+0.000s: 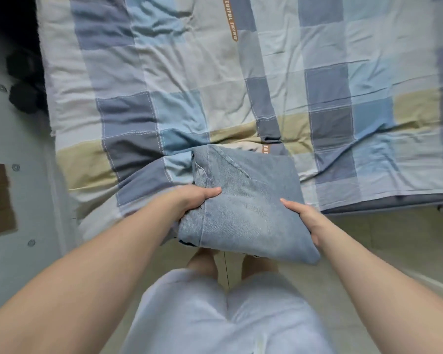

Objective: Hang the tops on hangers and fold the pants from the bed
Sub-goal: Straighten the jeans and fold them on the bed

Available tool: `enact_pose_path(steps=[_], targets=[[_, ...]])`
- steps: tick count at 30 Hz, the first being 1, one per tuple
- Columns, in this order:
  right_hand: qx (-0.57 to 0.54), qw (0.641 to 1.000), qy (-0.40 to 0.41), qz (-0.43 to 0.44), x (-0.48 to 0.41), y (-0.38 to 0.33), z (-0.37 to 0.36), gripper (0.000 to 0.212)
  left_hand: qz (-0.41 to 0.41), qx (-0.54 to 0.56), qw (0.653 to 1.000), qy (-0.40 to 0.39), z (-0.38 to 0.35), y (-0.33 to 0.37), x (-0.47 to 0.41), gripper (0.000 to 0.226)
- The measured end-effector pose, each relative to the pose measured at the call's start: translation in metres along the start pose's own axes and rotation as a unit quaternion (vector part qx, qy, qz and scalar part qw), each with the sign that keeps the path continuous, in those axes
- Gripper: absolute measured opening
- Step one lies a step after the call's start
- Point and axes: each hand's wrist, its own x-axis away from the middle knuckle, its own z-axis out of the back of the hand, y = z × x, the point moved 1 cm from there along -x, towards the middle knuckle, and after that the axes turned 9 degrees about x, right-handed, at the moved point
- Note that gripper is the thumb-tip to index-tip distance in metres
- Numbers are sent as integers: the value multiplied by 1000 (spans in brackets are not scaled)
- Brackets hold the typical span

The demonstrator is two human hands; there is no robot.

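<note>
Fingers on both sides clamped the folded jeans (246, 200): your left hand (197, 199) pinched the left edge, thumb flat on top and the rest tucked underneath out of sight, and your right hand (304, 218) gripped the right edge the same way. The bundle sat between your hands with its long axis running away from you, far end over the near edge of the bed (215, 72), near end out above the floor (368, 238). Neither hand was clearly nearer, so setting it down likely called for both going forward together.
</note>
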Motion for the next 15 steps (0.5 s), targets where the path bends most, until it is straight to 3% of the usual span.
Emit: enact_pose_path(steps=[4, 6, 8, 11, 15], targets=[[-28, 996, 62, 60, 61, 42, -8, 35, -63, -63, 995, 43, -5, -19, 49, 51], [-55, 992, 75, 90, 93, 59, -10, 31, -96, -67, 992, 40, -11, -27, 73, 61], [-94, 983, 90, 131, 122, 74, -8, 41, -136, -58, 988, 36, -21, -33, 91, 73], [-130, 965, 118, 196, 164, 90, 3, 60, -211, -80, 974, 24, -45, -31, 124, 61], [-163, 933, 172, 271, 226, 113, 31, 50, -296, -124, 947, -7, -91, -18, 163, 57]])
